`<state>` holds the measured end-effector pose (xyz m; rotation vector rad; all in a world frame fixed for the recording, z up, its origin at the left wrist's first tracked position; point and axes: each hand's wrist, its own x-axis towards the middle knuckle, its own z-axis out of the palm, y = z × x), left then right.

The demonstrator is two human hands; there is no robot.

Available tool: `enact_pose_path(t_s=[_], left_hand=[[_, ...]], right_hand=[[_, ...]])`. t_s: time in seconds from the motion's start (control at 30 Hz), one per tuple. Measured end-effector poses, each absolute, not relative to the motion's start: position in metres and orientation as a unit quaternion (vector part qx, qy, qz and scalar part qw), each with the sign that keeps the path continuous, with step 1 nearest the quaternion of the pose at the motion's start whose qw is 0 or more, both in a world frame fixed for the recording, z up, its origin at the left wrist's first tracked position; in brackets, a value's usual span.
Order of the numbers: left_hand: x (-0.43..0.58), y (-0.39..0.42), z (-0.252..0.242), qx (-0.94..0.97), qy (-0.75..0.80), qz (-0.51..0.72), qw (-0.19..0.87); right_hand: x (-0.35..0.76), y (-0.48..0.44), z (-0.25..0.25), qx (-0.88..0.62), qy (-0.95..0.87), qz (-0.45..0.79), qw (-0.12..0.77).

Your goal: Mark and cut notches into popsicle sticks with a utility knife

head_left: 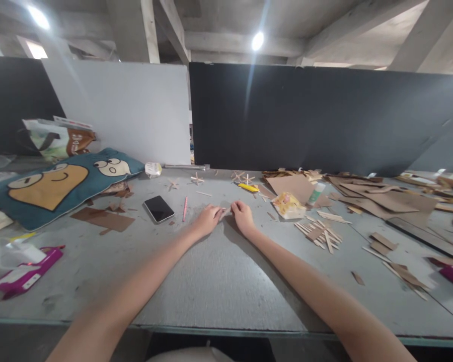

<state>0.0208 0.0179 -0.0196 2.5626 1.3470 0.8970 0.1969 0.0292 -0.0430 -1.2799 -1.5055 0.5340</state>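
Both hands are close together over the middle of the table. My left hand (208, 219) is closed, with a small pale wooden stick (223, 213) showing at its fingertips. The stick points toward my right hand (242, 216), whose fingers are curled in a pinch; what lies inside them is hidden. Left of my left hand lie a pink pen (184, 209) and a black-screened phone (158, 208). Behind my right hand are a yellow utility knife (248, 187) and small star shapes of crossed sticks (197, 179).
Loose wooden sticks (320, 234), a glue stick (316, 193), an opened yellow packet (288, 205) and cardboard sheets (385, 196) lie to the right. A blue cartoon pillow (68, 183), brown cardboard scraps (103, 219) and a magenta power strip (30, 274) occupy the left. Dark panels (305, 118) stand behind.
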Motion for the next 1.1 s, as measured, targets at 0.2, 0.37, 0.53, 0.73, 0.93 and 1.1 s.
enact_pose_path(t_s=[0.2, 0.37, 0.53, 0.73, 0.93, 1.1], left_hand=[[0.020, 0.011, -0.015, 0.783, 0.526, 0.332, -0.031], [-0.003, 0.016, -0.002, 0.721, 0.637, 0.221, -0.159], [-0.020, 0.029, 0.000, 0.678, 0.705, 0.155, -0.139], [-0.017, 0.032, -0.003, 0.700, 0.696, 0.132, -0.092], [-0.018, 0.030, -0.004, 0.726, 0.669, 0.151, -0.054], [-0.013, 0.030, -0.002, 0.737, 0.645, 0.201, 0.000]], right_hand=[[0.193, 0.030, -0.043, -0.600, -0.666, 0.163, 0.412], [0.183, 0.024, -0.042, -0.605, -0.715, 0.116, 0.331], [0.179, 0.016, -0.040, -0.577, -0.762, 0.079, 0.284], [0.177, 0.005, -0.037, -0.526, -0.807, 0.050, 0.262], [0.177, -0.003, -0.036, -0.460, -0.846, 0.037, 0.267], [0.181, -0.005, -0.035, -0.456, -0.835, 0.041, 0.306]])
